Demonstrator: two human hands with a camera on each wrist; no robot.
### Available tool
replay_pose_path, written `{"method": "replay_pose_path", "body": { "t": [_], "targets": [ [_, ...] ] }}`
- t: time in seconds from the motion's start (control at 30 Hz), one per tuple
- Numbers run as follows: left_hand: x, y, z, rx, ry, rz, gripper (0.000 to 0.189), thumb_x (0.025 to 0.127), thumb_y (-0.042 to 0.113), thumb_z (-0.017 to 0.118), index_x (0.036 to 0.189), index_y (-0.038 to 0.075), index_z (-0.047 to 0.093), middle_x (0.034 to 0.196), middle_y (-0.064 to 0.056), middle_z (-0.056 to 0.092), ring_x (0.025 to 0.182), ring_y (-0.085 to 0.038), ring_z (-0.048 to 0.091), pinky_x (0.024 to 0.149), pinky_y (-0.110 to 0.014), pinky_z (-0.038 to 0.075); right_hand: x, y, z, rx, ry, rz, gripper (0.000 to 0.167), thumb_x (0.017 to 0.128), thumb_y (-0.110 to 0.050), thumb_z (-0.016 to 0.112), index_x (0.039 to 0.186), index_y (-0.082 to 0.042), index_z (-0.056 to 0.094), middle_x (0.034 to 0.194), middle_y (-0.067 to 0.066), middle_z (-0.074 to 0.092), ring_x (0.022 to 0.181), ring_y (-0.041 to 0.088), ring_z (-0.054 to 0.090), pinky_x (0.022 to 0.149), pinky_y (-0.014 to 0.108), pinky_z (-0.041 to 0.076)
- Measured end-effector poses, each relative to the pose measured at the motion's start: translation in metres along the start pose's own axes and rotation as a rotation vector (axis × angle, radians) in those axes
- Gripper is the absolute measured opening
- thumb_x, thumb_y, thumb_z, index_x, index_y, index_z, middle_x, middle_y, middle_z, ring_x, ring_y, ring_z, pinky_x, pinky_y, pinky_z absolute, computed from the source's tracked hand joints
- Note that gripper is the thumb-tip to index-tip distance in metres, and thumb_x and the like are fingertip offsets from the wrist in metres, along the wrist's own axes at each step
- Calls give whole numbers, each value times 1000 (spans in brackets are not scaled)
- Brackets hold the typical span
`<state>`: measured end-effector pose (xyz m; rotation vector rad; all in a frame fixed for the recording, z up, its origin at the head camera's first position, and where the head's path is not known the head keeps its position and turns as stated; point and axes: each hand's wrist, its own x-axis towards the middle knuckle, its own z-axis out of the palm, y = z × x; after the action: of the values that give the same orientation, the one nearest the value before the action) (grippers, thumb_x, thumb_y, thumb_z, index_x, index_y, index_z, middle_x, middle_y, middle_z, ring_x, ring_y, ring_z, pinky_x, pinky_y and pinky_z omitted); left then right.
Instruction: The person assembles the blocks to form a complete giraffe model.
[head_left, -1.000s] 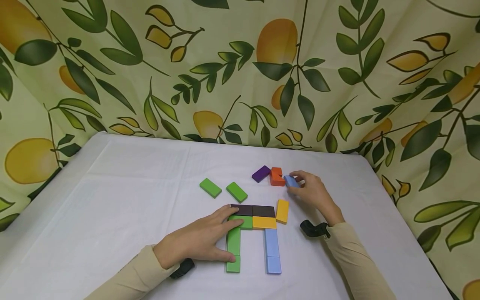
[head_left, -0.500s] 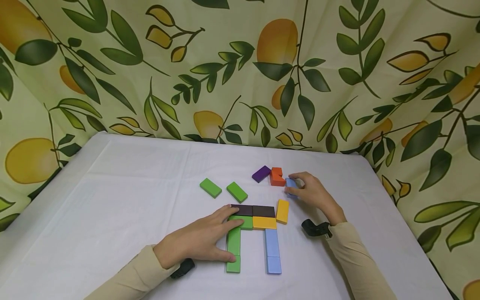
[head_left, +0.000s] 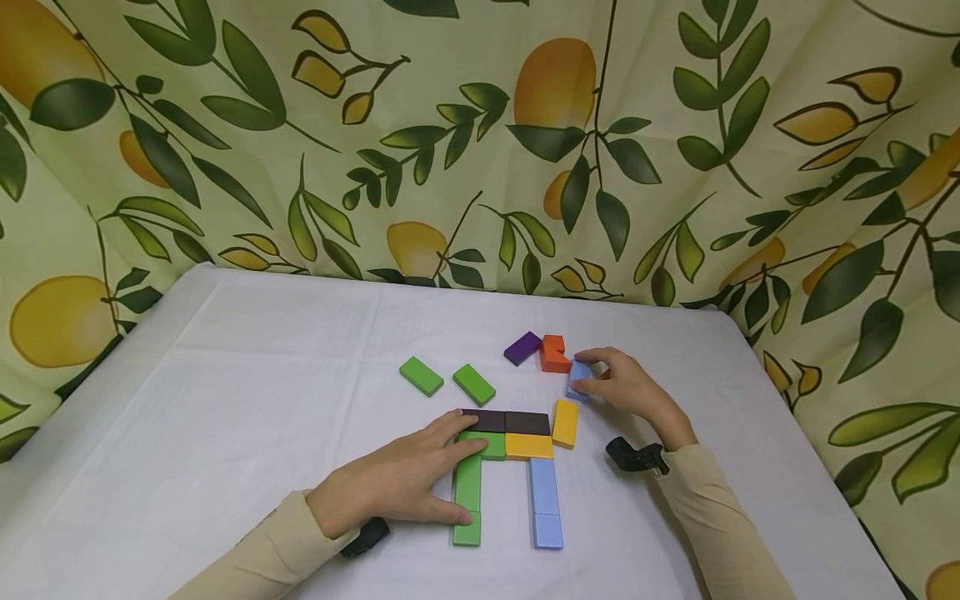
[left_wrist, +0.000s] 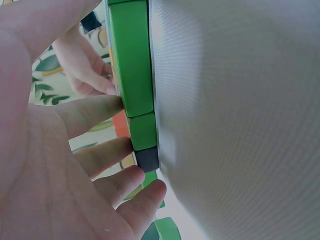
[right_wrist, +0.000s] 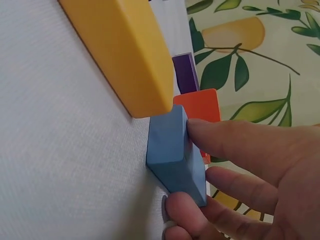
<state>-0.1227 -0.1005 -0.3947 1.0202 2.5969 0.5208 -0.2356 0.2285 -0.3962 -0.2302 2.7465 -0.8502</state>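
My right hand [head_left: 637, 387] pinches a light-blue toy block [head_left: 577, 372] between thumb and fingers, just beyond a slanted yellow block [head_left: 565, 423]. In the right wrist view, the thumb presses one side of that blue block [right_wrist: 167, 135], with fingers curled at the other. My left hand [head_left: 397, 477] lies over the left side of a flat block arrangement, fingers spread, fingertips on the dark block [head_left: 487, 419] and the green blocks [head_left: 468, 482]. The arrangement has dark blocks along the top, a green and a yellow block [head_left: 528, 446] below, and green and blue legs [head_left: 543, 483].
Two loose green blocks [head_left: 421, 376] lie beyond the arrangement. A purple block [head_left: 522, 348] and a notched orange block [head_left: 554, 355] sit farther back, the orange one beside the pinched block. A leaf-patterned curtain [head_left: 450, 150] hangs behind the white-covered table [head_left: 285, 367].
My right hand has drawn the blue block slightly nearer, turning it from slanted to roughly parallel with the yellow block. The left hand has stayed in place.
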Motion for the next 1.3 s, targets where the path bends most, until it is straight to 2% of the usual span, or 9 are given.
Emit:
{"method": "replay_pose_path", "body": {
  "t": [0.37, 0.77, 1.0, 1.3],
  "targets": [
    [0, 0, 0, -6, 2, -3, 82, 82, 54, 75, 149, 17, 45, 162, -7, 27, 152, -26, 24, 118, -44, 37, -1, -1, 4, 18, 10, -2, 55, 87, -31, 75, 133, -4, 60, 131, 22, 56, 107, 35, 57, 85, 39, 57],
    [0, 0, 0, -2, 11, 5, 81, 82, 53, 76, 148, 16, 46, 162, -8, 28, 151, -26, 26, 117, -43, 38, -1, -5, 8, 39, 12, -31, 55, 87, -32, 76, 132, -5, 60, 129, 20, 58, 106, 32, 58, 86, 38, 57],
    [1, -1, 1, 7, 17, 23, 81, 82, 53, 76, 147, 16, 47, 161, -8, 28, 149, -24, 28, 115, -41, 40, -2, -5, 7, 34, -2, -58, 55, 86, -31, 77, 131, -3, 61, 124, 18, 60, 100, 29, 58, 83, 34, 55],
    [1, 0, 0, 6, 13, 24, 81, 82, 53, 76, 148, 16, 47, 161, -9, 28, 149, -23, 29, 115, -41, 40, -3, -5, 6, 29, -15, -70, 56, 87, -30, 77, 132, -2, 60, 126, 18, 59, 99, 28, 57, 84, 35, 55]
  ]
}}
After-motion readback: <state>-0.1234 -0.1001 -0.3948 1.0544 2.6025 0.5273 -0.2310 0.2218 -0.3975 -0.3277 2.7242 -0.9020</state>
